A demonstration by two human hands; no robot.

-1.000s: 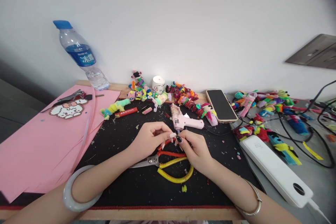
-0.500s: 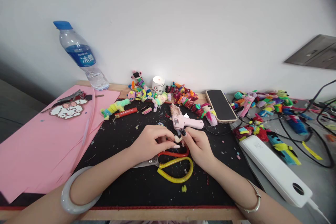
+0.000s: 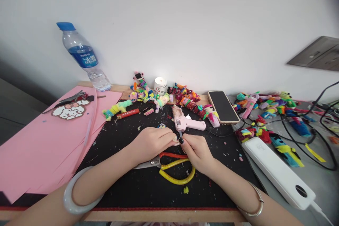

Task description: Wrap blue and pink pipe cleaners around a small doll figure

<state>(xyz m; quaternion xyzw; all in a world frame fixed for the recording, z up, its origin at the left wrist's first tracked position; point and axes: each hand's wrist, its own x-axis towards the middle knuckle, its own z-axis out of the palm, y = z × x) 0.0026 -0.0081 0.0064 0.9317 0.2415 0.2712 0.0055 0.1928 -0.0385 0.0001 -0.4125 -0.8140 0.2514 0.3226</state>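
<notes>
My left hand point(image 3: 153, 142) and my right hand point(image 3: 198, 149) meet at the middle of the black mat, fingertips pinched together. Between them is a small cream pipe cleaner piece point(image 3: 175, 137), mostly hidden by the fingers. Scissors point(image 3: 177, 181) with one red and one yellow handle lie beneath the hands, blades pointing left and partly covered by my left wrist. Just beyond the fingertips, a pink glue gun point(image 3: 191, 124) rests on its side, its nozzle end stained brown.
Colourful pipe cleaner figures point(image 3: 143, 91) line the back, around a white paper roll point(image 3: 160, 85). A phone point(image 3: 224, 107), a white power bank point(image 3: 278, 173) and black cables point(image 3: 314, 141) lie right. Pink paper point(image 3: 50, 148) and a tilted water bottle point(image 3: 83, 56) are left.
My hands have drawn closer together, and the fingers now cover most of the cream piece that showed between them. The glue gun and scissors have not moved.
</notes>
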